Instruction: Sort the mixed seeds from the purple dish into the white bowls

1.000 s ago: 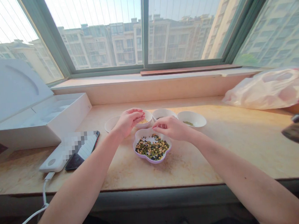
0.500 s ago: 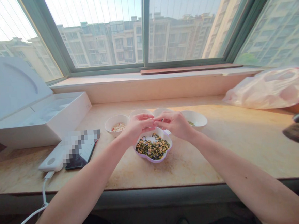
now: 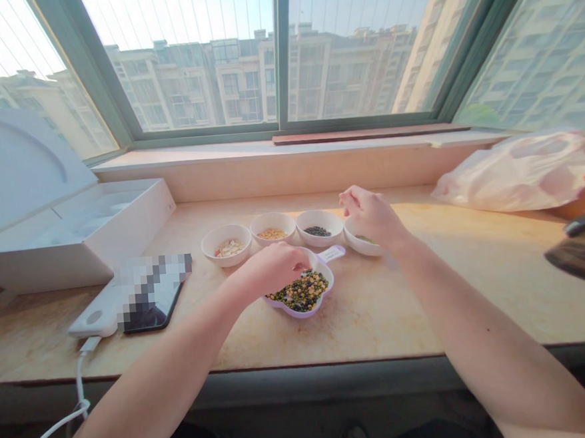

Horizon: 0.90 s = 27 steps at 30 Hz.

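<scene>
Four small white bowls stand in a row: a bowl of pale nut pieces (image 3: 211,243), a bowl of yellow grains (image 3: 271,219), a bowl of black beans (image 3: 318,216) and a bowl of green grains (image 3: 355,243), each holding only a little. A larger heap of mixed beans (image 3: 300,292) remains in the lilac flower-shaped dish (image 3: 292,314). The left hand (image 3: 270,268) curls over that dish and the right hand (image 3: 370,217) bunches narrowly above the last bowl, partly hiding it; whether either holds a bean cannot be seen.

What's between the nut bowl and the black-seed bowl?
A white bowl of yellow grains, as the head view shows.
</scene>
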Each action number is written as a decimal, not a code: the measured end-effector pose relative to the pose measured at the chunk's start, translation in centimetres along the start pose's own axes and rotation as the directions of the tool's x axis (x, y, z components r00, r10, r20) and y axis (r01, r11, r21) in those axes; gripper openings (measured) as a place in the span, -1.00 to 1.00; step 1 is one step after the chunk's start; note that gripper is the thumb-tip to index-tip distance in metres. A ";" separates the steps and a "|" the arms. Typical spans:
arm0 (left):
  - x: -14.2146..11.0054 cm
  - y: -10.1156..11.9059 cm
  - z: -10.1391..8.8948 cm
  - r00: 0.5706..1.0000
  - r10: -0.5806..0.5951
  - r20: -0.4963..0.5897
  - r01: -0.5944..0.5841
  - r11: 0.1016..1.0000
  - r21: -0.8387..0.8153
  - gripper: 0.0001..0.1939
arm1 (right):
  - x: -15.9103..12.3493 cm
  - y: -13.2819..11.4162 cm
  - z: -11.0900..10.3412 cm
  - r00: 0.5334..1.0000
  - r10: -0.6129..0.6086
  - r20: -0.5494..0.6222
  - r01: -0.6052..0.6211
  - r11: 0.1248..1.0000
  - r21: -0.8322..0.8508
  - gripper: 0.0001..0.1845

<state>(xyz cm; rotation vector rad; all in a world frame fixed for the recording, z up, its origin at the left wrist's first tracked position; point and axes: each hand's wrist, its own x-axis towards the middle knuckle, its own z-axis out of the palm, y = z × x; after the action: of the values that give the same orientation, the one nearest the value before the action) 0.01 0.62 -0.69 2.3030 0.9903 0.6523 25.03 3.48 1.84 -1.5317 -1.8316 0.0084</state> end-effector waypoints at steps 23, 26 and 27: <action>0.0 0.5 1.3 0.973 0.118 0.200 -0.171 0.946 0.275 -0.73 | 1.3 3.9 -1.5 0.930 0.347 0.119 -0.275 0.874 -0.401 -0.72; 0.2 0.3 0.4 0.978 0.152 0.145 -0.182 0.956 0.228 -0.69 | 0.9 2.3 -1.1 0.973 0.187 0.134 -0.141 0.946 -0.293 -0.72; 0.2 0.2 -0.1 0.984 0.148 0.094 -0.166 0.959 0.228 -0.68 | 0.6 1.5 -0.9 0.980 0.106 0.168 -0.068 0.973 -0.220 -0.72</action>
<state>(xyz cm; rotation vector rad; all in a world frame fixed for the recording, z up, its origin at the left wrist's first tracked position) 0.20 0.71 -0.42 2.6158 0.8965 0.5278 26.77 4.04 2.16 -1.8115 -1.9546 -0.0097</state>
